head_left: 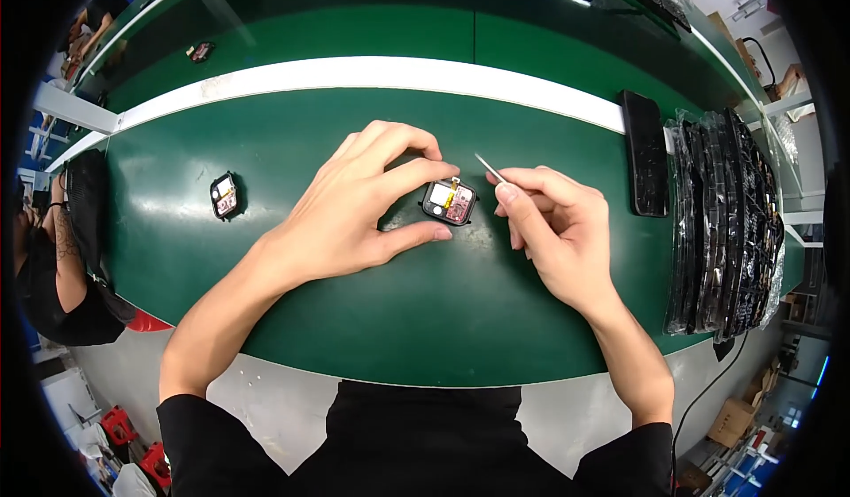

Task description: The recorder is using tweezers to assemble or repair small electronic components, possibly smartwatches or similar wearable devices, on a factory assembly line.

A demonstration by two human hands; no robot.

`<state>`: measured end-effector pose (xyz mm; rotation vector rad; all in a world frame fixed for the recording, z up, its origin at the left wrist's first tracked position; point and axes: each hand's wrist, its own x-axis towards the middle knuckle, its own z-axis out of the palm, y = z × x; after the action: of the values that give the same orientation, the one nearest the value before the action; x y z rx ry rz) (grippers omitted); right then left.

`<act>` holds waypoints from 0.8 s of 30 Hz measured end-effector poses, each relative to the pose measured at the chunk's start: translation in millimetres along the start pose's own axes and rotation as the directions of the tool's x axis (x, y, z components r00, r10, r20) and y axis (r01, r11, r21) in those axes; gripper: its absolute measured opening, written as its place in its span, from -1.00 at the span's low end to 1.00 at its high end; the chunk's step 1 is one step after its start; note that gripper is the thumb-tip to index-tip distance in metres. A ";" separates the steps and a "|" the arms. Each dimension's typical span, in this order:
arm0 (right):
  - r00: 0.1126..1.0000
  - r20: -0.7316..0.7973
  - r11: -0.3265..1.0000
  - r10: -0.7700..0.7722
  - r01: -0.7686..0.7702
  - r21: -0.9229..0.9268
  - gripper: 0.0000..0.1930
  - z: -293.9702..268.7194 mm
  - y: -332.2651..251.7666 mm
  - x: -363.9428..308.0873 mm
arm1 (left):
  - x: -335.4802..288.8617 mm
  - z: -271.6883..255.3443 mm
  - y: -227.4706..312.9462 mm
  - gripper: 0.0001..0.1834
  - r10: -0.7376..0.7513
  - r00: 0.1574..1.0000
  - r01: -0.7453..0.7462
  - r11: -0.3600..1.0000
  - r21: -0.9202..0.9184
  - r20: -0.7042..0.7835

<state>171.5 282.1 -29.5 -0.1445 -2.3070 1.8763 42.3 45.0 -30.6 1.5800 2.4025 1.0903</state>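
Observation:
An open smartwatch case [451,201] with a black square frame lies on the green table, its white, yellow and reddish inner parts facing up. My left hand [354,200] steadies it, with the index fingertip at its upper edge and the thumb at its lower left. To the right of the case, my right hand [562,223] pinches a slim pointed metal tool [490,169] between thumb and forefinger. The tool's tip points up and left, apart from the case; whether it has two prongs cannot be made out. A second open watch case [225,196] sits farther left.
Black trays in clear plastic [722,223] are stacked at the right edge, beside a dark phone-like slab [645,152]. A white rail [372,72] crosses behind the work area. Beyond it lies another small device [201,52]. A co-worker's arm [66,249] shows at far left.

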 end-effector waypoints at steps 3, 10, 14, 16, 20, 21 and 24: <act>0.995 -0.029 0.991 0.093 -0.090 0.097 -0.84 -0.3 -4.1 0.6 | -1.0 3.1 -6.4 -0.39 0.019 1.000 -0.019 0.999 -0.027 0.006; 0.997 -0.032 0.998 -0.065 0.065 -0.002 -0.93 -6.5 4.5 -0.3 | 0.3 -4.1 -6.6 -0.39 -0.040 0.996 0.048 0.995 -0.089 0.085; 0.984 0.045 0.950 -0.174 0.180 -0.257 -0.91 -1.3 1.8 1.6 | -1.1 -5.3 -9.0 -0.37 -0.053 0.994 0.061 0.995 -0.084 0.094; 0.980 0.044 0.943 -0.192 0.196 -0.269 -0.92 0.7 3.9 3.3 | -0.6 -4.7 -9.3 -0.37 -0.055 0.994 0.064 0.994 -0.085 0.098; 0.978 0.059 0.935 -0.201 0.209 -0.286 -0.94 1.6 3.9 3.8 | 0.6 -2.9 -11.7 -0.37 -0.044 0.995 0.051 0.996 -0.076 0.092; 0.978 0.059 0.933 -0.201 0.210 -0.291 -0.94 2.3 4.5 3.4 | 0.2 -2.6 -12.2 -0.37 -0.042 0.995 0.049 0.996 -0.080 0.090; 0.974 0.068 0.927 -0.217 0.227 -0.298 -0.95 2.9 4.5 4.9 | 0.6 -3.8 -12.1 -0.36 -0.031 0.995 0.037 0.997 -0.066 0.095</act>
<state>166.0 281.1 -34.1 0.1103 -2.5011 1.4210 31.0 40.9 -34.7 1.5276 2.2987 1.0554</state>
